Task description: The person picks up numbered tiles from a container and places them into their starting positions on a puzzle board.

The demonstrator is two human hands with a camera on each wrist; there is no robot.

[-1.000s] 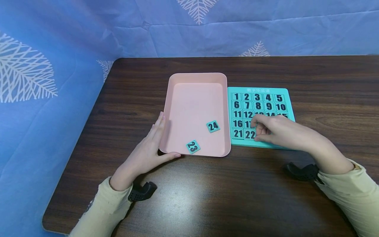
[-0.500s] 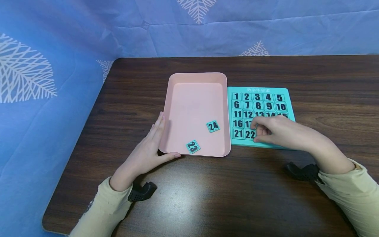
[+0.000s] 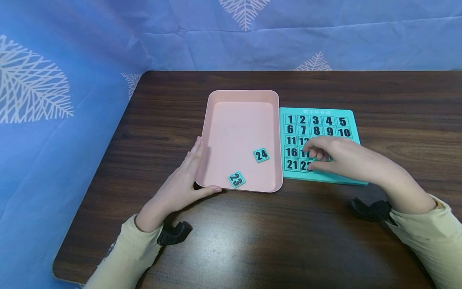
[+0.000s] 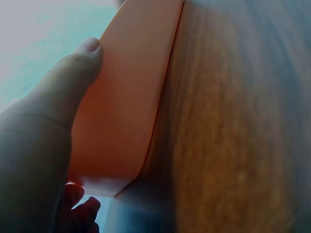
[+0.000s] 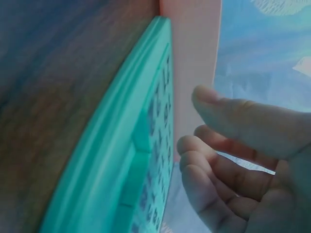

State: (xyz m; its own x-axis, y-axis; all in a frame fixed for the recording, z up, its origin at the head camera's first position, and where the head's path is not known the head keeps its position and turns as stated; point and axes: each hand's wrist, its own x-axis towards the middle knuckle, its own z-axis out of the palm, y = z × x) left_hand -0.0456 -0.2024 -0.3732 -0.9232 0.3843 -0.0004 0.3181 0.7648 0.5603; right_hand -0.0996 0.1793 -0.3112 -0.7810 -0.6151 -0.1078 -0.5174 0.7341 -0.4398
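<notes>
A turquoise number puzzle board (image 3: 288,175) lies flush against the right side of a pink tray (image 3: 240,128). Over its lower right part hovers my right hand (image 3: 341,158), thumb and loosely bent fingers apart with nothing between them; it hides several tiles. In the right wrist view an empty recess (image 5: 132,177) shows along the board's near edge. Inside the tray lie two loose tiles, 24 (image 3: 261,155) and, nearer the front, 23 (image 3: 236,180). My left hand (image 3: 178,184) rests around the tray's front left corner, fingers straight along the side, thumb against the front wall.
The dark wooden table (image 3: 274,241) carries the tray and board. Blue cloth (image 3: 180,44) with white leaf prints hangs behind it and at its left. A black wrist device (image 3: 175,233) sits at the left cuff, another (image 3: 371,210) at the right.
My right thumb and fingers have spread apart and lifted slightly from the board. The left hand and both loose tiles stay in place; the head view has shifted a little.
</notes>
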